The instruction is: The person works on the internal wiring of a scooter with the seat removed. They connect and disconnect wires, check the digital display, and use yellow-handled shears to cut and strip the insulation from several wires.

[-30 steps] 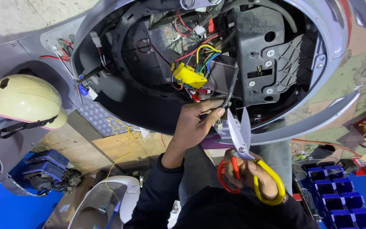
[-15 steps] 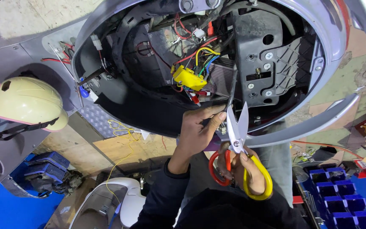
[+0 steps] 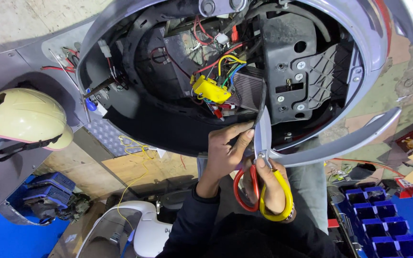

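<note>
- The right hand (image 3: 271, 188) is clamped through the red and yellow loops of a pair of scissors (image 3: 263, 162), blades nearly together and pointing up into the open body of a grey scooter (image 3: 359, 43).
- The left hand (image 3: 225, 153) is closed in a pinch, thumb and fingers pressed against a thin black cable (image 3: 262, 102) just beside the blades; the cable runs up along a ribbed grey controller box (image 3: 247, 88).
- The blade tips sit at the lower edge of the opening, just below a yellow connector (image 3: 210, 90) and a bundle of red, green, blue and yellow wires (image 3: 225, 64).
- Risk, as I judge it: the left thumb lies touching the blade side, so a closing cut could nick it.
- The wires crowd near the blades; a tip that wanders upward could sever or skin the wrong lead.
- A cream helmet (image 3: 22, 117) rests well apart at the left, and blue parts bins (image 3: 374, 224) sit at the lower right.
</note>
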